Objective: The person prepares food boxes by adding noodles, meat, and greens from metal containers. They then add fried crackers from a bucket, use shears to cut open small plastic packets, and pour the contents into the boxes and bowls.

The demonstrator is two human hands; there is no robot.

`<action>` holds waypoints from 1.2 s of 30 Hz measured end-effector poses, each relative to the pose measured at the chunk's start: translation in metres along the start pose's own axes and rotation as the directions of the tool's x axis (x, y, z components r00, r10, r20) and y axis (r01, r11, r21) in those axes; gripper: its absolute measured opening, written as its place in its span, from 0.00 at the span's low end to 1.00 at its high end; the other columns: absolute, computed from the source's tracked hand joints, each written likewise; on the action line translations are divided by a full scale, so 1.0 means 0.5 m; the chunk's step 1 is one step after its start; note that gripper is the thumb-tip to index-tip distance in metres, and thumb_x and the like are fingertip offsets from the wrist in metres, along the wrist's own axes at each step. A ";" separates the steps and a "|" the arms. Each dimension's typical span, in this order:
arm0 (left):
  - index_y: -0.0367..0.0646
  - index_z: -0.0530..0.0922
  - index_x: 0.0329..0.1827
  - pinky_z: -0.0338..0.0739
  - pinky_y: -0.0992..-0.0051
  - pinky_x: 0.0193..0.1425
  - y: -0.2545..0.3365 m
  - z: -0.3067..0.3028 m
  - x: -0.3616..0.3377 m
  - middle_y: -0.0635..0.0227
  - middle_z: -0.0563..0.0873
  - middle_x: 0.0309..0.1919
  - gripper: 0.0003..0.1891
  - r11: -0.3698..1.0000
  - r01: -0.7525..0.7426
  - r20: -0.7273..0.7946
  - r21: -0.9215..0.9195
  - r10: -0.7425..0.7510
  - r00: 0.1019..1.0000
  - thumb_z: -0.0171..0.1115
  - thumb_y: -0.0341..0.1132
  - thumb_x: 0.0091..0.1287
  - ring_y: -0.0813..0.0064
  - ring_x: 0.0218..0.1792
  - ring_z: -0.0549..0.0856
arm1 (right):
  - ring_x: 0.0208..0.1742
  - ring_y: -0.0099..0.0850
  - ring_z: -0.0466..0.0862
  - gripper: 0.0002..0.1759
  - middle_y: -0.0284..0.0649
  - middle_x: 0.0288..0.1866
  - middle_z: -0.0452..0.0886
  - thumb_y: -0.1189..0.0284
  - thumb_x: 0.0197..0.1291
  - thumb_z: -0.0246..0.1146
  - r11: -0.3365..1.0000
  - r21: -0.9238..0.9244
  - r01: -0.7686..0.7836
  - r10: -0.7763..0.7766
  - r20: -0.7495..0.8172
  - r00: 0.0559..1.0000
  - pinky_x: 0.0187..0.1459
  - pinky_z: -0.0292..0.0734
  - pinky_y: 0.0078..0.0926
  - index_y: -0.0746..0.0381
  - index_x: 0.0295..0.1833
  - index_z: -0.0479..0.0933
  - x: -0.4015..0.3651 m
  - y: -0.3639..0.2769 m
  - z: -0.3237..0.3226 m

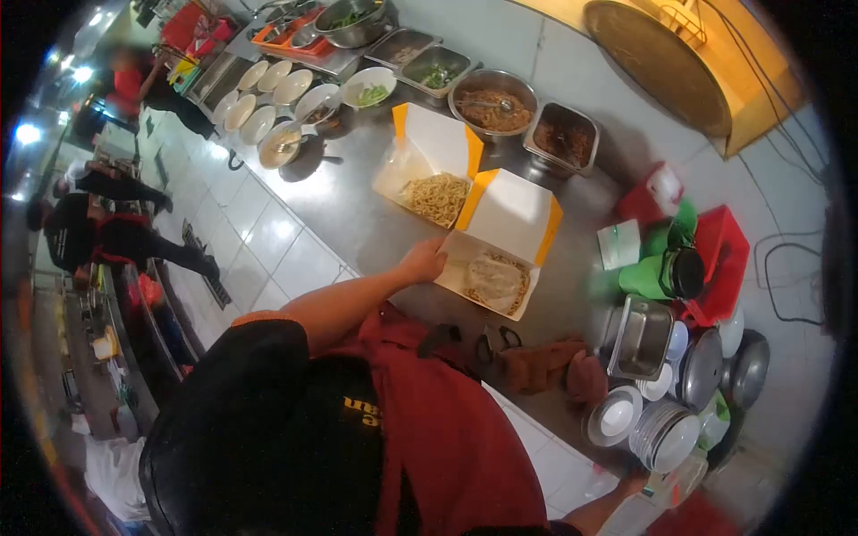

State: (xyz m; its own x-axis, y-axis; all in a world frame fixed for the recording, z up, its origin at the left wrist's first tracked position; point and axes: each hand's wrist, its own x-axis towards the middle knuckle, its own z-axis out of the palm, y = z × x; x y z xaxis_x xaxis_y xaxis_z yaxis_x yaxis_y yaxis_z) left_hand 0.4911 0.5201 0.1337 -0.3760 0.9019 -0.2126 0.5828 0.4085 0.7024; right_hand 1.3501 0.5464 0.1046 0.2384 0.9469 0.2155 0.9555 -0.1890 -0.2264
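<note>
The hands were well apart. The left hand (424, 263) was closed on the side of an open white cardboard box with yellow edges (502, 223), which sat on the shiny steel table (349, 223) with a translucent plastic packet (492, 279) inside. Just beyond stood a matching open box of yellowish noodles (438, 198). The right hand (633, 486) was near stacked round white plates (666, 439); whether it gripped anything could not be told.
</note>
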 end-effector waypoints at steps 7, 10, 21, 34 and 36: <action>0.41 0.73 0.56 0.74 0.46 0.50 -0.034 -0.112 -0.069 0.41 0.83 0.41 0.16 0.998 -0.049 0.102 -0.025 0.052 0.993 0.52 0.33 0.66 0.37 0.45 0.81 | 0.44 0.57 0.83 0.20 0.58 0.46 0.82 0.64 0.59 0.62 0.798 -0.405 -0.446 0.455 -0.080 0.887 0.50 0.77 0.51 0.68 0.51 0.77 -0.150 -0.145 -0.056; 0.44 0.73 0.54 0.76 0.46 0.43 -0.137 -0.171 -0.059 0.43 0.83 0.38 0.15 1.000 0.013 0.277 0.004 -0.013 0.961 0.54 0.30 0.64 0.38 0.41 0.82 | 0.30 0.43 0.81 0.16 0.47 0.37 0.83 0.66 0.63 0.59 0.898 -0.195 0.395 -0.123 0.751 0.649 0.33 0.77 0.43 0.67 0.49 0.77 -0.246 -0.404 -0.018; 0.40 0.69 0.50 0.75 0.44 0.42 -0.440 -0.573 0.032 0.43 0.83 0.33 0.11 0.999 0.033 0.391 0.002 -0.031 0.920 0.52 0.31 0.66 0.39 0.38 0.83 | 0.48 0.38 0.83 0.19 0.47 0.49 0.82 0.69 0.68 0.56 0.847 0.512 -0.142 -0.370 0.761 0.533 0.49 0.78 0.36 0.61 0.63 0.72 -0.543 -1.750 0.055; 0.30 0.71 0.50 0.76 0.45 0.47 -0.433 -0.709 0.107 0.36 0.82 0.38 0.22 0.964 0.266 0.106 -0.025 -0.262 0.959 0.58 0.44 0.69 0.37 0.42 0.82 | 0.56 0.40 0.81 0.20 0.42 0.55 0.82 0.64 0.60 0.64 0.271 -0.138 0.952 -0.934 0.200 0.295 0.53 0.77 0.39 0.57 0.57 0.78 0.055 -2.783 0.165; 0.30 0.73 0.52 0.78 0.49 0.49 -0.353 -0.805 0.116 0.40 0.83 0.42 0.26 0.978 0.146 0.494 0.152 -0.203 0.846 0.58 0.49 0.69 0.40 0.42 0.84 | 0.55 0.40 0.83 0.18 0.41 0.54 0.83 0.66 0.60 0.63 0.229 -0.189 0.955 -0.896 0.342 0.283 0.51 0.79 0.40 0.56 0.56 0.79 0.075 -2.829 0.184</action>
State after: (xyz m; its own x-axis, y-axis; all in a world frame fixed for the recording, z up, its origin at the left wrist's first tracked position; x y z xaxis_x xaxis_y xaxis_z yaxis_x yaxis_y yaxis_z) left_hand 0.0762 0.4440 0.2709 -0.0806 0.7491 -0.6576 0.6245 0.5522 0.5524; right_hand -0.0084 0.8735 0.3457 -0.8482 0.5261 -0.0615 0.4794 0.8118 0.3335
